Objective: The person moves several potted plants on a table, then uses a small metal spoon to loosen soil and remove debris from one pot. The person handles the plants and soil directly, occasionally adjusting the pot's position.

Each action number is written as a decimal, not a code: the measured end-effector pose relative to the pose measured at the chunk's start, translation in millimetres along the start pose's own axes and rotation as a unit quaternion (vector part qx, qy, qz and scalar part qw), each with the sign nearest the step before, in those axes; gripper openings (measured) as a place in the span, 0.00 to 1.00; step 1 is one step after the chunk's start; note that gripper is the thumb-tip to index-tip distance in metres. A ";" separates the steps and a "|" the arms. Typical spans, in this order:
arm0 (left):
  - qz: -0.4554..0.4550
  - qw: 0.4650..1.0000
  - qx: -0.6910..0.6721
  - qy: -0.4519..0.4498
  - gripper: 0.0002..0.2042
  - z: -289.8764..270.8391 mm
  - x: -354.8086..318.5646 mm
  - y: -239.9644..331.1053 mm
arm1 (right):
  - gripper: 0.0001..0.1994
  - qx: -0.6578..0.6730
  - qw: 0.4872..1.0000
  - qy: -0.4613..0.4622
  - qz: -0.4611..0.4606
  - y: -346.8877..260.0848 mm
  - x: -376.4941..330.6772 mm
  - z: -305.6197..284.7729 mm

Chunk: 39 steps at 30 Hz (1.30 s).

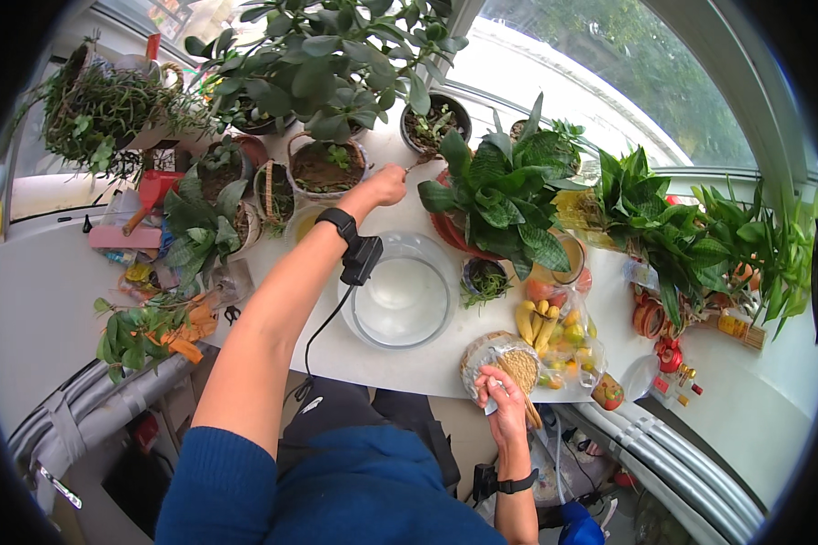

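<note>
My left hand (388,184) stretches far across the white table, its fingers closed beside the dark pot (461,116) and the broad-leaved plant (495,191). A thin brownish thing (422,161) shows at its fingertips; its kind is unclear. Below my left wrist stands a clear glass bowl (401,300) that looks whitish inside. My right hand (502,392) is closed at the table's front edge, with a small whitish thing (491,406) at its fingers, too small to name. Just beyond it sits a round woven basket (519,368) with clear plastic over it.
Potted plants line the window side, among them a large jade plant (323,68) and a brown-soil pot (325,169). Bananas (538,324) and other fruit in clear plastic lie right of the bowl. A red scoop-like thing (157,189) is at the left. A black cable (314,341) hangs from my left wrist.
</note>
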<state>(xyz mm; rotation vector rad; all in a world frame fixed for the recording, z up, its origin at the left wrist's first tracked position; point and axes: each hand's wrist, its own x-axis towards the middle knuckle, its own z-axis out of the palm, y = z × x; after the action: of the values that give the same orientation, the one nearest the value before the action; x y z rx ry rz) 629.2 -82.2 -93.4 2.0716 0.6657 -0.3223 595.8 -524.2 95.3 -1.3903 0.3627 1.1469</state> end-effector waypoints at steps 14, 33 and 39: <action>0.112 0.888 -0.422 -0.145 0.17 -69.1 -200.1 124.9 | 0.22 -0.256 0.944 -0.119 -0.173 -79.7 67.9 132.0; -0.145 0.885 -0.437 0.069 0.23 -15.0 -20.7 46.8 | 0.10 -0.278 0.937 -0.003 -0.210 -100.5 94.9 153.0; -0.247 0.825 -0.489 0.138 0.29 6.6 62.4 42.8 | 0.08 -0.243 0.953 0.010 -0.180 -100.2 54.9 136.4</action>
<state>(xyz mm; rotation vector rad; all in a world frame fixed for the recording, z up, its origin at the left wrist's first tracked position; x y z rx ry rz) 705.0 -85.8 -96.5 0.9336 1.2321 0.0629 644.8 -359.3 140.7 -1.8062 -0.1763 0.9487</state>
